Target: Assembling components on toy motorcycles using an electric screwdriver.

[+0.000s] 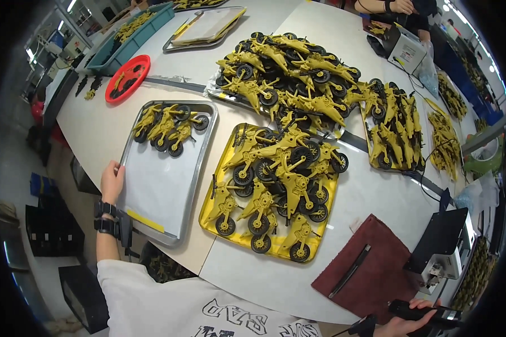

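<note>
My left hand (112, 183) is closed on the left rim of a grey metal tray (192, 194) lined with white sheet. At the tray's far end lie several yellow toy motorcycles (164, 128) with black wheels. My right hand (406, 324) is at the lower right edge of the view, its fingers curled around a black oblong device (427, 313) whose kind I cannot make out. Between the hands, a yellow tray (212, 223) carries a heap of more yellow toy motorcycles (275, 185).
A dark red cloth (371, 269) with a black strip (350, 271) lies right, beside a black-and-white machine (447, 247). More motorcycles (287, 73) are piled behind. A red dish (128, 78) and teal bin (132, 36) stand far left. Another person's hand (402, 7) shows at far right.
</note>
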The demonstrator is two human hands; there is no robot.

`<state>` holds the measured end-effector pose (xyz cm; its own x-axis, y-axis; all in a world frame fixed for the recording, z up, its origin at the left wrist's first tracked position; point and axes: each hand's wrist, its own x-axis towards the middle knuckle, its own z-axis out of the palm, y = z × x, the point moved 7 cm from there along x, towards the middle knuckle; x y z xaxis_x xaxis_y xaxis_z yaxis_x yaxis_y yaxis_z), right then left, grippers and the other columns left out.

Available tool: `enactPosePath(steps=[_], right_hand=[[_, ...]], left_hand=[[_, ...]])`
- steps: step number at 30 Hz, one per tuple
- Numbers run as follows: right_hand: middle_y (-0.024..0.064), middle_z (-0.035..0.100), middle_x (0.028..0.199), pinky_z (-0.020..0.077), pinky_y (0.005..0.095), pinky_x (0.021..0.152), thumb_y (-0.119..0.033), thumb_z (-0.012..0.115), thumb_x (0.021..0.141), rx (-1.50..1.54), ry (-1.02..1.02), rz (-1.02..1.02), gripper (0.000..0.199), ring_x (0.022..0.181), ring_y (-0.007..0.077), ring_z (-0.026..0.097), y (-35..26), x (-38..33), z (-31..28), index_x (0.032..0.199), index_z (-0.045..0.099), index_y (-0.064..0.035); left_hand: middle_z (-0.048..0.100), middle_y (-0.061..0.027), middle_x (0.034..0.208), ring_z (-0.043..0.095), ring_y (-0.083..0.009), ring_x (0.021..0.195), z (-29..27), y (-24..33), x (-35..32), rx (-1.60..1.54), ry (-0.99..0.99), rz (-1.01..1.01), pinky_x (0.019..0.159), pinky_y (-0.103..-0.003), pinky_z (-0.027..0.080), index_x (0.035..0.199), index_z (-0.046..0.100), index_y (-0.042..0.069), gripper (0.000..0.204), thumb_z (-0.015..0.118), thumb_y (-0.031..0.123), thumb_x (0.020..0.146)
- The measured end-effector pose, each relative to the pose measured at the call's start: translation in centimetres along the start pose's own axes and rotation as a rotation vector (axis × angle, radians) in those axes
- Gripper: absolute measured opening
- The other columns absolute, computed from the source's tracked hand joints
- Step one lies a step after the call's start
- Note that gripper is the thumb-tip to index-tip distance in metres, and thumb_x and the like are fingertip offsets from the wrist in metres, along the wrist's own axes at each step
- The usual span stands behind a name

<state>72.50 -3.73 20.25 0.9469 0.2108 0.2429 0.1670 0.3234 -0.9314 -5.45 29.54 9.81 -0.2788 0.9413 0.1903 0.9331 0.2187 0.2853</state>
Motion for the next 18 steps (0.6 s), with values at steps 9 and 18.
enactPosePath(steps=[9,18], right_hand=[[0.0054,0.051,0.066,0.0413,0.0303,0.058,-0.045,0.053,0.09,0.034,-0.058,0.015,0.045,0.059,0.0205,0.05,0.7,0.6,0.4,0.069,0.052,-0.0054],[0.0037,0.042,0.072,0.0342,0.0283,0.06,-0.029,0.046,0.096,0.001,-0.003,-0.014,0.045,0.059,0.0123,0.039,1.8,1.2,-1.0,0.125,0.04,0.0049]], left_hand=[[0.064,-0.0198,0.074,0.062,-0.0399,0.075,-2.6,-3.8,-7.1,0.154,0.029,-0.288,0.067,-0.047,0.047,0.093,0.057,0.003,0.027,0.06,0.026,0.08],[0.063,-0.0244,0.077,0.062,-0.043,0.077,-2.6,-1.8,-9.4,0.126,0.0,-0.307,0.072,-0.049,0.047,0.137,0.034,0.009,0.061,0.057,0.02,0.081]])
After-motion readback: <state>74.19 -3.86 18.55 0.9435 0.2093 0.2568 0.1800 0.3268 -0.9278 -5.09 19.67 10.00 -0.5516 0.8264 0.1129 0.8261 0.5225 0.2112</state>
